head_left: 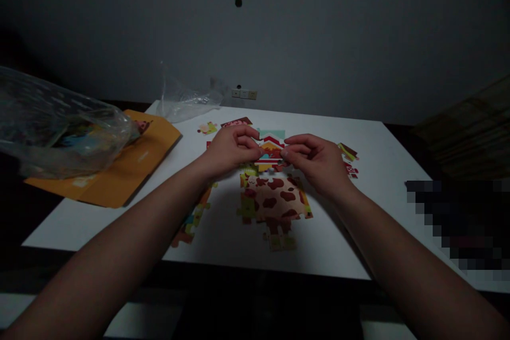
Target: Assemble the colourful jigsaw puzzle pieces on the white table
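Between my hands is a jigsaw puzzle piece with a red-and-white roof and an orange patch. My left hand pinches its left edge, and the fingers of my right hand close on its right edge. Just below, on the table, lies a joined section of puzzle showing a brown-spotted cow. A strip of joined pieces lies left of the cow, partly hidden by my left forearm. Loose pieces sit beyond my left hand, and other pieces lie right of my right hand.
On the left of the white table, a clear plastic bag with colourful contents rests on an orange envelope-like folder. Another crumpled clear bag is at the back edge. A wall with sockets stands behind.
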The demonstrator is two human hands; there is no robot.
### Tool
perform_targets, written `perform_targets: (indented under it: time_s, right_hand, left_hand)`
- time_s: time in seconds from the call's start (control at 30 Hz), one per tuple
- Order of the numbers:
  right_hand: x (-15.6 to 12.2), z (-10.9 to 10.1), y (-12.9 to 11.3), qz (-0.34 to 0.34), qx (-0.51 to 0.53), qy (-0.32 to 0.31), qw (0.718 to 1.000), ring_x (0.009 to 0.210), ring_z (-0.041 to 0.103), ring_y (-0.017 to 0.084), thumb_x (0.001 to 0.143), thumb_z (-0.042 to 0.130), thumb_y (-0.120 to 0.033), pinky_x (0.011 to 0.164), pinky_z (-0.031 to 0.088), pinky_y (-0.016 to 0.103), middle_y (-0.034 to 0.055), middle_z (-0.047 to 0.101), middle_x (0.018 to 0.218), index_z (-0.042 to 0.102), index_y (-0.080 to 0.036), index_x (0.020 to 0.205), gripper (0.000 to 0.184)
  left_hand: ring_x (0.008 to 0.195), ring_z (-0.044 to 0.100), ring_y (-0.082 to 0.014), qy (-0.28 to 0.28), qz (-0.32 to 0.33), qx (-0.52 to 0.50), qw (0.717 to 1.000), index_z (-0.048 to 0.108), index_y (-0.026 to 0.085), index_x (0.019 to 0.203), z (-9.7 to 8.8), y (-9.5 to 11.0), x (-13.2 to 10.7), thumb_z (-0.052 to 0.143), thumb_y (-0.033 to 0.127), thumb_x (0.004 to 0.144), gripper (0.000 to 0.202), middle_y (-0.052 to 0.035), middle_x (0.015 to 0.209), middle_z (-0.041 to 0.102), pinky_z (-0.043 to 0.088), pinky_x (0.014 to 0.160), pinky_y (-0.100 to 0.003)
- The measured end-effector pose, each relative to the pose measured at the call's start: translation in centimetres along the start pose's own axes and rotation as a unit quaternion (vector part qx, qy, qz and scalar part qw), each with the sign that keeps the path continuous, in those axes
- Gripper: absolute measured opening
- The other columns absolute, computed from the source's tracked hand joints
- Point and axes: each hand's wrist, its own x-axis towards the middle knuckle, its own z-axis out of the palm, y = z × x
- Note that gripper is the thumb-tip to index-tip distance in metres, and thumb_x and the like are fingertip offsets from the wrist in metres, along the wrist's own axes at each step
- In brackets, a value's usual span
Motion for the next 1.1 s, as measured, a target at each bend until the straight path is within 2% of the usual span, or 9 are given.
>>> perform_targets:
  time_s: [0.2, 0.37, 0.43, 0.57, 0.67, 0.8, 0.87, 1.03, 1.1]
  right_hand:
    - [0.0, 0.1, 0.0, 0.011, 0.005, 0.002, 1.0, 0.065, 0.075, 0.018, 0.067, 0.107, -0.04, 0.062, 0.062, 0.033, 0.0011, 0.083, 0.079, 0.081, -0.026, 0.098, 0.043]
    - [0.1, -0.2, 0.1, -0.013, 0.011, 0.028, 0.999, 0.063, 0.072, 0.017, 0.068, 0.104, -0.034, 0.063, 0.061, 0.032, -0.0002, 0.08, 0.073, 0.08, -0.026, 0.096, 0.038]
    - [0.5, -0.6, 0.2, -0.034, 0.013, 0.075, 0.996, 0.06, 0.071, 0.016, 0.069, 0.103, -0.033, 0.061, 0.061, 0.031, -0.0005, 0.079, 0.074, 0.08, -0.026, 0.096, 0.036]
    - [1.6, -2.0, 0.4, -0.083, 0.04, 0.221, 0.971, 0.058, 0.068, 0.016, 0.069, 0.102, -0.031, 0.053, 0.059, 0.031, -0.0027, 0.077, 0.074, 0.077, -0.028, 0.093, 0.035]
    - [2.5, -3.1, 0.7, -0.085, 0.062, 0.266, 0.958, 0.058, 0.068, 0.017, 0.067, 0.104, -0.034, 0.049, 0.059, 0.031, -0.0024, 0.075, 0.074, 0.074, -0.028, 0.091, 0.039]
    - [3.0, -3.6, 1.4, -0.058, 0.053, 0.246, 0.966, 0.054, 0.064, 0.015, 0.063, 0.105, -0.034, 0.048, 0.055, 0.029, -0.0037, 0.074, 0.073, 0.074, -0.027, 0.091, 0.042]
    - [3.0, -3.3, 1.8, -0.046, 0.041, 0.225, 0.973, 0.054, 0.062, 0.014, 0.065, 0.103, -0.033, 0.048, 0.054, 0.029, -0.0036, 0.074, 0.075, 0.075, -0.027, 0.092, 0.039]
    - [2.5, -2.6, 1.8, -0.039, 0.028, 0.197, 0.979, 0.052, 0.06, 0.015, 0.067, 0.102, -0.032, 0.047, 0.05, 0.03, -0.0013, 0.076, 0.075, 0.079, -0.029, 0.093, 0.035]
    - [2.3, -2.6, 1.6, -0.036, 0.029, 0.202, 0.978, 0.052, 0.061, 0.015, 0.067, 0.103, -0.033, 0.047, 0.05, 0.03, -0.0008, 0.077, 0.075, 0.08, -0.029, 0.093, 0.035]
  left_hand:
    - [0.062, 0.072, -0.0126, -0.001, -0.001, 0.014, 1.0, 0.071, 0.017, 0.097, 0.2, 0.0, -0.2, 0.094, 0.013, 0.067, 0.037, 0.0003, 0.072, 0.079, 0.058, 0.069, -0.026]
    - [0.072, 0.08, -0.0195, -0.006, -0.014, -0.042, 0.999, 0.075, 0.016, 0.105, -0.2, 1.0, -0.3, 0.092, 0.024, 0.068, 0.041, -0.0057, 0.08, 0.083, 0.063, 0.072, -0.031]
    - [0.074, 0.079, -0.02, 0.047, 0.004, -0.071, 0.996, 0.075, 0.017, 0.102, -1.1, 1.6, -0.1, 0.087, 0.031, 0.07, 0.036, -0.0058, 0.084, 0.084, 0.061, 0.069, -0.03]
    - [0.07, 0.069, -0.0171, 0.232, 0.075, -0.086, 0.966, 0.071, 0.023, 0.088, -3.6, 2.0, 0.9, 0.079, 0.036, 0.07, 0.023, -0.0003, 0.075, 0.074, 0.049, 0.06, -0.028]
    - [0.078, 0.066, -0.0195, 0.286, 0.082, -0.069, 0.952, 0.07, 0.027, 0.088, -5.0, 1.5, 1.6, 0.084, 0.041, 0.072, 0.025, -0.0011, 0.078, 0.071, 0.045, 0.064, -0.032]
    - [0.097, 0.069, -0.0282, 0.277, 0.056, -0.041, 0.958, 0.07, 0.031, 0.086, -5.6, 0.9, 2.1, 0.095, 0.053, 0.068, 0.038, -0.0044, 0.086, 0.074, 0.045, 0.073, -0.04]
    - [0.096, 0.068, -0.0288, 0.278, 0.056, -0.039, 0.958, 0.07, 0.031, 0.084, -5.5, 0.9, 2.1, 0.097, 0.054, 0.065, 0.04, -0.0041, 0.085, 0.074, 0.044, 0.073, -0.041]
    - [0.081, 0.06, -0.0185, 0.292, 0.057, -0.047, 0.954, 0.069, 0.029, 0.086, -5.5, 1.5, 2.0, 0.092, 0.039, 0.068, 0.031, 0.0018, 0.077, 0.069, 0.041, 0.071, -0.035]
    - [0.076, 0.057, -0.0154, 0.323, 0.065, -0.062, 0.942, 0.068, 0.027, 0.086, -5.7, 1.6, 2.2, 0.083, 0.032, 0.07, 0.022, 0.0031, 0.075, 0.068, 0.04, 0.068, -0.032]
